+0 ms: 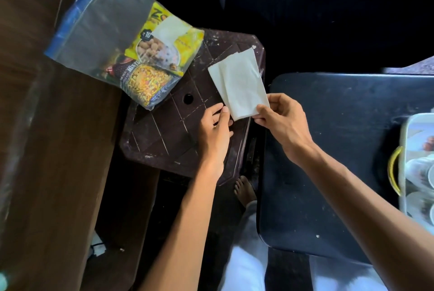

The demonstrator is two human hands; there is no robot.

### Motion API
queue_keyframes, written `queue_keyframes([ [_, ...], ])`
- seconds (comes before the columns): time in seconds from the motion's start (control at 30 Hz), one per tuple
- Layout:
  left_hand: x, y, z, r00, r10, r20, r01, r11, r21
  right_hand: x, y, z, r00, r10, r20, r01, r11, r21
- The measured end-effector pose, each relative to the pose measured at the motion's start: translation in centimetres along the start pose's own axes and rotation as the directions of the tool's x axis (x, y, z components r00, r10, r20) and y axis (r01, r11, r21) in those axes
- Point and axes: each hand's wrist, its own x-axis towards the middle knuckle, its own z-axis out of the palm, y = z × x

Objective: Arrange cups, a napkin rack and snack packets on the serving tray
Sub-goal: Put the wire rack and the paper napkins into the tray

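Observation:
A folded white napkin [238,84] is held above a brown plastic stool [164,135]. My right hand [279,124] pinches its near corner between thumb and fingers. My left hand [215,131] touches the napkin's near left edge with its fingertips. A clear zip bag with a blue strip [112,39] lies on the stool's far left corner and holds a yellow snack packet [164,41] and a dark mixture packet [143,81]. At the right edge a white serving tray with a gold handle [404,149] carries several pale cups [420,173], cut off by the frame.
A black table [340,149] stands to the right of the stool, under the tray. A dark wooden surface [47,149] runs along the left. My bare foot [244,191] and pale trousers show on the dark floor between the stool and the table.

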Motion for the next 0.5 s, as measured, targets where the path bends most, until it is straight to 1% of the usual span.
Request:
queue_keyframes([
  [0.17, -1.9, -0.4, 1.8, 0.994, -0.101, -0.035, 0.098, 0.991, -0.088, -3.2, 0.4, -3.5, 0.992, 0.073, 0.104, -0.081, 0.994, 0.069],
  [0.27, -3.4, -0.7, 3.5, 0.990, -0.132, -0.039, 0.125, 0.980, -0.156, -5.4, 1.2, -6.3, 0.985, 0.098, 0.141, -0.108, 0.992, 0.066],
  [0.33, -4.6, -0.7, 4.9, 0.991, -0.129, -0.018, 0.124, 0.976, -0.176, -6.7, 1.9, -8.6, 0.984, 0.113, 0.141, -0.120, 0.992, 0.049],
  [0.4, -5.8, -0.7, 6.3, 0.994, -0.106, 0.013, 0.107, 0.985, -0.132, -7.8, 2.6, -10.7, 0.985, 0.129, 0.113, -0.139, 0.987, 0.079],
  [0.5, -7.7, -0.8, 8.9, 0.989, -0.086, 0.116, 0.098, 0.990, -0.099, -9.4, 3.4, -13.9, 0.991, 0.114, 0.069, -0.123, 0.981, 0.147],
])
